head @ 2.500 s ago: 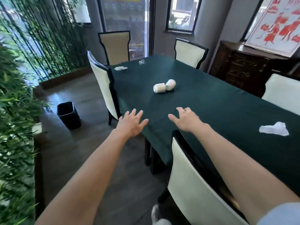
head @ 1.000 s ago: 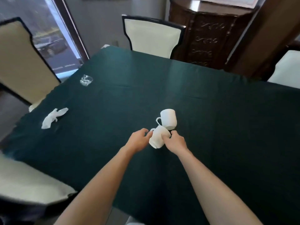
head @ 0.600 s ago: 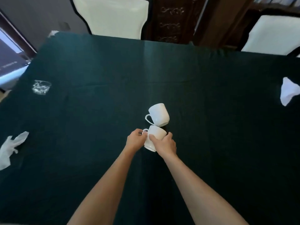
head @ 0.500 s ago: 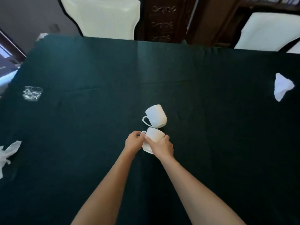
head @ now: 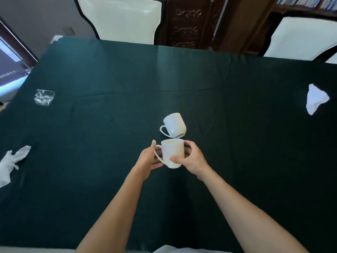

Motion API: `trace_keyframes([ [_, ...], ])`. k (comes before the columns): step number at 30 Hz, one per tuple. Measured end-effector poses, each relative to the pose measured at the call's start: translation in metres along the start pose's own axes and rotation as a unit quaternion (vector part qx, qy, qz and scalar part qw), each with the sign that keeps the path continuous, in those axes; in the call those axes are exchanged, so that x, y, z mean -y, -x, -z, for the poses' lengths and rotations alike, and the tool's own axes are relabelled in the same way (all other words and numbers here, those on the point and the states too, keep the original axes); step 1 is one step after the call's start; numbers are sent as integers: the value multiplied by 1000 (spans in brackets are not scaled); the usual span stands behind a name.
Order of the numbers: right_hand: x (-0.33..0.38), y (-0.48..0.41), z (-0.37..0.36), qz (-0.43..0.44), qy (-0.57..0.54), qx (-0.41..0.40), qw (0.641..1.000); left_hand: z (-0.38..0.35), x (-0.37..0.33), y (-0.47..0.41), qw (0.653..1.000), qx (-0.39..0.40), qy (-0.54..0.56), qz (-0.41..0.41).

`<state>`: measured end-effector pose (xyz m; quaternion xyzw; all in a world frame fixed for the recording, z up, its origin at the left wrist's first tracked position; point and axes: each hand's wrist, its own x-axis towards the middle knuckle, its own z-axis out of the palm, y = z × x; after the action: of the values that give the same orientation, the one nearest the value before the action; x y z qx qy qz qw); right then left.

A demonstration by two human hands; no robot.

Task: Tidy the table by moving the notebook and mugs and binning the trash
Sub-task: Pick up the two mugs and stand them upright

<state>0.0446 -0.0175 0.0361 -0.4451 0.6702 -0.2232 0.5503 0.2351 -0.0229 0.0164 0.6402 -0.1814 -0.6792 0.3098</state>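
Observation:
A white mug (head: 172,153) stands upright in the middle of the dark green tablecloth (head: 109,73). My right hand (head: 193,159) wraps its right side, thumb across the front. Fingers of my left hand (head: 148,160) rest at its handle on the left. A second white mug (head: 174,126) lies on its side just behind it, handle to the left. White crumpled tissues lie at the left edge (head: 11,164) and the far right (head: 315,100). A crushed clear plastic cup (head: 43,96) sits at the far left. No notebook is in view.
Two cream chairs with black frames stand behind the table's far edge, one at the back left (head: 124,17), one at the back right (head: 302,37). A dark carved wooden cabinet (head: 186,22) stands between them. A window is at the left.
The near mug lay tilted between my hands; now it stands upright with its opening up. My view has shifted closer over the table's middle.

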Motion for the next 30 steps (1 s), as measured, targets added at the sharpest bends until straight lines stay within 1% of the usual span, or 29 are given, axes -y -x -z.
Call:
trace_keyframes([
  [2, 0, 3, 8, 17, -1, 14, 1000, -7, 5, 9, 1000, 13, 22, -11],
  [6, -6, 10, 15, 60, 21, 13, 998, -23, 21, 28, 997, -34, 59, -38],
  [11, -16, 25, 17, 92, 78, -4, 993, -40, 44, 48, 995, -54, 42, -71],
  [14, -23, 31, 27, 103, 110, 16, 988, -48, 57, 57, 995, -65, 25, -71],
  [17, -30, 34, 38, 102, 137, 49, 984, -56, 69, 69, 996, -50, 15, -70],
  [20, -34, 36, 44, 98, 157, 84, 979, -68, 79, 80, 996, -26, 24, -79],
  [22, -37, 36, 46, 96, 169, 104, 975, -76, 86, 86, 995, -24, 29, -87],
  [26, -47, 37, 49, 107, 184, 113, 971, -86, 98, 90, 995, -39, 46, -84],
  [30, -56, 36, 56, 122, 180, 118, 969, -92, 104, 91, 995, -32, 45, -87],
])
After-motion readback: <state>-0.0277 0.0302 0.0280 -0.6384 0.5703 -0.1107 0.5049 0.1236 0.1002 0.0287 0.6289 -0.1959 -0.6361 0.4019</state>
